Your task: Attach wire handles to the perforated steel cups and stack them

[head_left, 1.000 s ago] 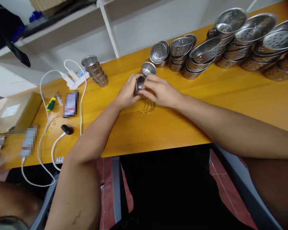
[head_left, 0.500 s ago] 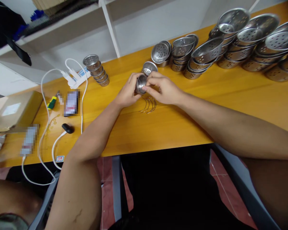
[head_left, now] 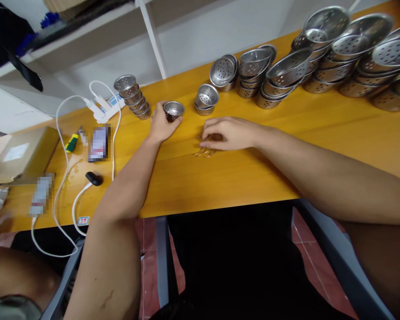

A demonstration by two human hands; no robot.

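Shifted left since the earlier frame, the perforated cup (head_left: 174, 110) sits within the left hand's (head_left: 163, 124) grip on the worktop (head_left: 180, 178); right hand (head_left: 225, 133) curls above wire pieces (head_left: 209, 153), its hold unclear.

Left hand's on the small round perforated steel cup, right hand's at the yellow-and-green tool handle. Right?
Wrong item for the right hand: the head view shows it at the thin curved metal wires. The left hand is indeed on the small round perforated steel cup.

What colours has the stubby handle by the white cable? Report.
Yellow and green handle, best in head view.
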